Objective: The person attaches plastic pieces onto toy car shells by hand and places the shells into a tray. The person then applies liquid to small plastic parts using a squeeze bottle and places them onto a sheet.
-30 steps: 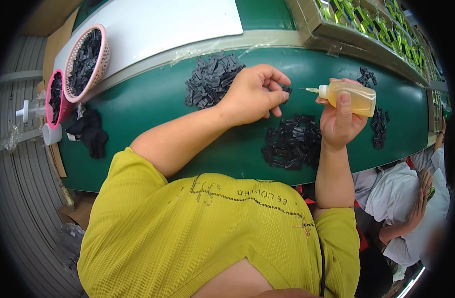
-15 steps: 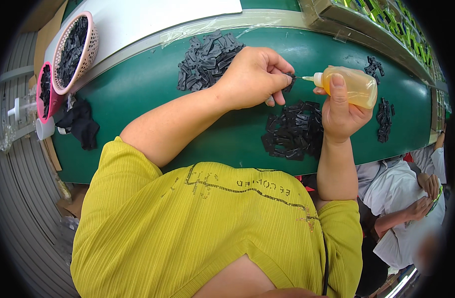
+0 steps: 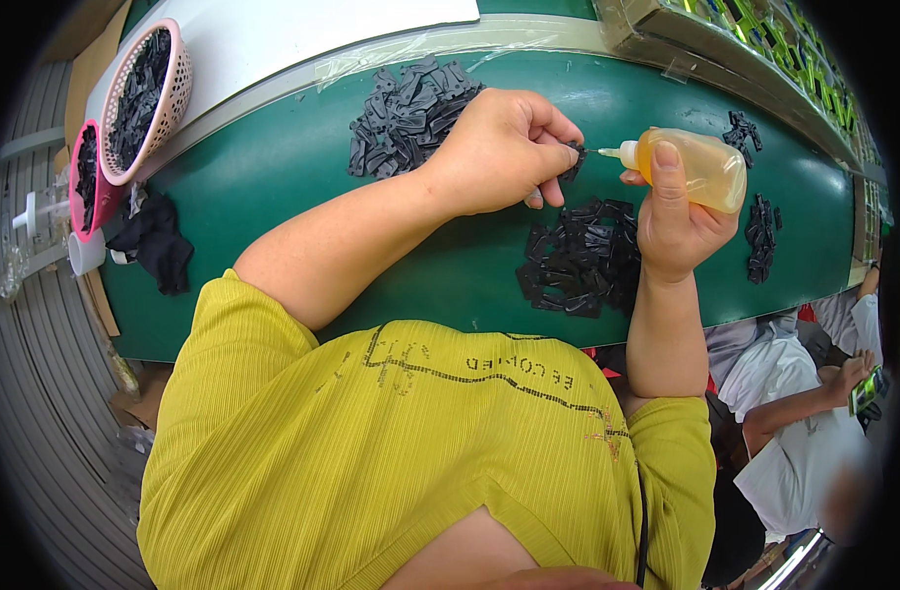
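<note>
My left hand pinches a small black plastic part between thumb and fingers; most of the part is hidden. In my right hand lies a clear squeeze bottle of amber liquid, tipped on its side. Its thin needle nozzle points left, and the tip is at or very close to the black part; contact cannot be made out. Below the two hands spreads a pile of black plastic parts. A second, greyer-looking pile of parts lies beyond my left wrist.
Small black clusters lie at the right of the green table. A pink basket and a pink bowl hold black parts, near a dark cloth. Boxes with green pieces line the far right. A co-worker sits at right.
My hands, the bottle and the black part hold almost the same place. At the right, the co-worker's hand has moved up and outward with a green item.
</note>
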The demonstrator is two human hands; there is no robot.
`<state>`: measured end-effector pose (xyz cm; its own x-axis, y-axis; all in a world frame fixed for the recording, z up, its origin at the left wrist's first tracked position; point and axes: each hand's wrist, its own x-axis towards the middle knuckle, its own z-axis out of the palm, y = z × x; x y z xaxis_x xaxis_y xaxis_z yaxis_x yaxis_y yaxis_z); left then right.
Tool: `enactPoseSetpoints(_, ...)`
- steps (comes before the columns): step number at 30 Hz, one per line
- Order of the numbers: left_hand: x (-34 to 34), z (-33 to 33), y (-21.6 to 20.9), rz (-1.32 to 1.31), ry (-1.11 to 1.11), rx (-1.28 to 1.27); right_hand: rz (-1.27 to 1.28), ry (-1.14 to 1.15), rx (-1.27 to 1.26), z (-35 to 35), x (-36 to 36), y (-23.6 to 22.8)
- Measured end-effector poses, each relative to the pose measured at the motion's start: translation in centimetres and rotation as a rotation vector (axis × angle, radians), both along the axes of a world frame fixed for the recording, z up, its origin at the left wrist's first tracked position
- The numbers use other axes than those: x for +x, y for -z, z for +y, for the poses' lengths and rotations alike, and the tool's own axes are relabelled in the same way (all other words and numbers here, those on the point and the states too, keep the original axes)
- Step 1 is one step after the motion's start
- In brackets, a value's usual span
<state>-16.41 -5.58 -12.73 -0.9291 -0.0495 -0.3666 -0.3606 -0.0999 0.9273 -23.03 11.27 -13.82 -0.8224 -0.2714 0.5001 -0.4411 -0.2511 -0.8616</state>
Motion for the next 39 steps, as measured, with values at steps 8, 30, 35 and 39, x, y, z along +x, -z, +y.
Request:
enactPoseSetpoints(8,0.0,0.0,-0.1,0.002,-0.002,-0.015,-0.009,0.016,0.011,0.0,0.1,0.1)
enactPoseSetpoints(30,-0.2,-0.2,-0.3,-0.007,-0.031,0.004,-0.135,-0.119,-0.053,0.3,0.5,-0.1)
enactPoseSetpoints(35,-0.1,0.0,-0.4,-0.009,-0.038,0.005,-0.111,-0.113,-0.002,0.3,0.7,-0.1)
enactPoseSetpoints(39,0.0,0.0,-0.3,-0.003,-0.036,-0.003,-0.108,-0.113,0.015,0.3,0.8,-0.1)
